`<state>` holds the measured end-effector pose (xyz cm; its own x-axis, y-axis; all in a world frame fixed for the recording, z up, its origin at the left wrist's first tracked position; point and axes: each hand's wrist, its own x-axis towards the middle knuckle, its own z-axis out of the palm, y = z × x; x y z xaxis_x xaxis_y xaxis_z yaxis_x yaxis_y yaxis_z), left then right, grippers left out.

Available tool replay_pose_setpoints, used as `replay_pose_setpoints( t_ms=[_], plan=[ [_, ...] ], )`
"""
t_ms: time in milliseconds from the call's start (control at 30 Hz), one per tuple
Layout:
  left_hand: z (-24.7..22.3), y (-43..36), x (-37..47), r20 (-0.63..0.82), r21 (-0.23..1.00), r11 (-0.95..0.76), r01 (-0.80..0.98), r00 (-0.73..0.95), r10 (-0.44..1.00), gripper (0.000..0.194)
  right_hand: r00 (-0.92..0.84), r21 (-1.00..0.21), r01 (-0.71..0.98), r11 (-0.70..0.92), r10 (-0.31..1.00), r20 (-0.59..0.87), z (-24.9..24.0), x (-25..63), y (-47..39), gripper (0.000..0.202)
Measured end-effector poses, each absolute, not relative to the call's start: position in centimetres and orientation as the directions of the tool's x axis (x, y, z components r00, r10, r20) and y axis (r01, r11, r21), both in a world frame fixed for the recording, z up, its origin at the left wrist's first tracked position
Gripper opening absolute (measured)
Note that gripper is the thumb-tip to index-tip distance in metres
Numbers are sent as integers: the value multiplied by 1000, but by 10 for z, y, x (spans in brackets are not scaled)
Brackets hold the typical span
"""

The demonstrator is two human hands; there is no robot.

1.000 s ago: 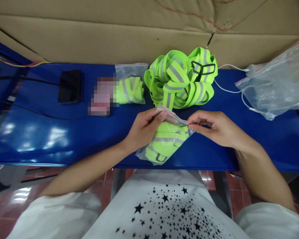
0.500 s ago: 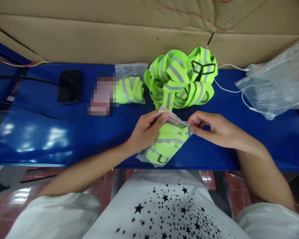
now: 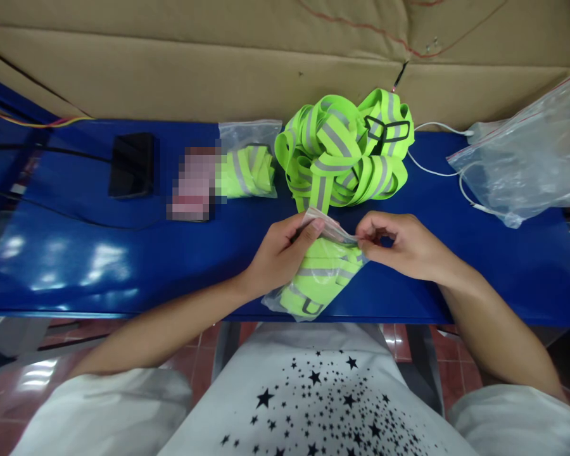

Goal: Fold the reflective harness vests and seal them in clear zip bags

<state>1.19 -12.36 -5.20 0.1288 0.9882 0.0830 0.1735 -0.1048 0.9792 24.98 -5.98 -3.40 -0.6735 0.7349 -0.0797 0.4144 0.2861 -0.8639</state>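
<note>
A clear plastic bag (image 3: pixel 320 272) with a folded yellow-green reflective strap inside is held at the table's front edge. My left hand (image 3: pixel 285 252) pinches the bag's upper left edge, thumb on top. At the bag's upper right corner, my right hand (image 3: pixel 394 244) has thumb and fingertips pressed together on the plastic. Beyond both hands lies a loose heap of yellow-green straps (image 3: pixel 342 152) with grey stripes and black buckles. Another bagged strap (image 3: pixel 249 170) rests left of the heap.
On the blue table (image 3: pixel 76 240) are a black device (image 3: pixel 131 164) with a cable and a blurred-out pink object (image 3: pixel 194 183). Large clear plastic bags (image 3: pixel 527 164) and a white cable (image 3: pixel 432 166) lie at the right. A cardboard-coloured panel (image 3: pixel 194 69) stands behind.
My right hand has moved slightly left along with the bag's right corner. The bag's lower end sits slightly nearer to me. Both hands keep their hold.
</note>
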Motion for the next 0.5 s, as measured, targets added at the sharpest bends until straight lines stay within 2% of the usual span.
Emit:
replay_pose_setpoints(
  t_ms=[300, 500],
  plan=[
    [-54, -124, 14, 90, 985, -111, 135, 154, 984, 31, -686, -887, 368, 279, 725, -57, -41, 246, -62, 7],
    [-57, -124, 15, 59, 988, -82, 129, 173, 983, 32, -694, -901, 307, 308, 720, 10, -42, 242, -64, 8]
  ],
)
